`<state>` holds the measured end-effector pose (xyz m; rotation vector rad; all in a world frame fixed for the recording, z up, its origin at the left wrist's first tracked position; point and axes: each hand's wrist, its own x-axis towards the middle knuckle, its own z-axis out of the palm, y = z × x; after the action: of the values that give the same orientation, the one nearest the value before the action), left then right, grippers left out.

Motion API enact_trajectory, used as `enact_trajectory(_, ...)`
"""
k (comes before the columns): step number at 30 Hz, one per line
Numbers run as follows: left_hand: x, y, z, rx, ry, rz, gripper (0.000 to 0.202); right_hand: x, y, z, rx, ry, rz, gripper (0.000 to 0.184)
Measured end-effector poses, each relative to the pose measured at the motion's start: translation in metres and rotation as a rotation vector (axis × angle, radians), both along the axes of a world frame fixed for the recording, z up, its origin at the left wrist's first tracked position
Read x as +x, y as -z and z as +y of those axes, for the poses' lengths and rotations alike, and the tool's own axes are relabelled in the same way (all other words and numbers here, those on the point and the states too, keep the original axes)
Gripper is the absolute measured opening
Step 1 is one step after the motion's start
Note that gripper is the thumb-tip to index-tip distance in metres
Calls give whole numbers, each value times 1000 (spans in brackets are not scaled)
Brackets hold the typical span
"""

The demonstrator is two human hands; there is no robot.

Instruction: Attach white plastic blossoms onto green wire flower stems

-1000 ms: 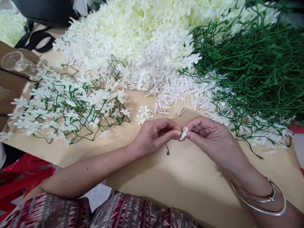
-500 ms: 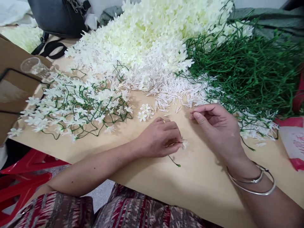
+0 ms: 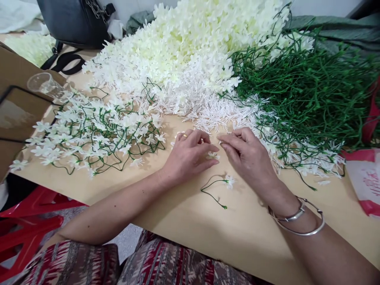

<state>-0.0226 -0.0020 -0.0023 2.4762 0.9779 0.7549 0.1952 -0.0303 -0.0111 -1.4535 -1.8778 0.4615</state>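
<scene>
My left hand (image 3: 192,156) holds a small white artificial flower (image 3: 212,155) between thumb and forefinger, above the table. Facing it, my right hand (image 3: 245,152) is closed in a pinch, with a tiny white piece at the fingertips that looks like a stamen. Below both hands, a bent green stem (image 3: 211,194) lies on the table. One of its ends carries a white flower (image 3: 229,181); the other ends in a bare green tip. A few loose white blossoms are mostly hidden behind my left hand.
Finished-looking flower sprigs (image 3: 101,134) lie at the left. Behind are heaps of loose white blossoms (image 3: 178,43) and white stamens (image 3: 204,107). Green stems (image 3: 308,91) pile up at the right, near a red-and-white bag (image 3: 362,178). A clear cup (image 3: 44,85) lies by a cardboard box (image 3: 18,107).
My left hand has let go of the stem with its flower, moved up and left, and now holds another blossom. My right hand has moved left towards it, its fingertips pinched.
</scene>
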Motion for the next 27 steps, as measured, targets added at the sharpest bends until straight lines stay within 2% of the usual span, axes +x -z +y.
enact_trajectory(3,1,0,-4,41,7,79,15,1,1,-1,21,17,17,17)
enact_trajectory(6,3,-3,-5,19,-17,30,16,3,-2,-8,41,26,91,14)
enact_trajectory(9,6,-7,-6,-69,-101,-170,11,3,-9,-18,8,55,233,9)
enact_trajectory(13,13,-9,-10,-325,-206,-497,12,-5,-23,-31,-43,72,424,7)
enact_trajectory(16,18,-8,-12,-532,-209,-647,19,-12,-33,-38,-118,54,449,10)
enact_trajectory(20,21,-6,-12,-699,-205,-722,25,-18,-37,-41,-149,118,481,6)
enact_trajectory(23,22,-4,-14,-741,-166,-742,27,-19,-35,-39,-201,186,522,9)
enact_trajectory(27,24,-3,-17,-709,-101,-748,25,-20,-32,-36,-236,226,561,16)
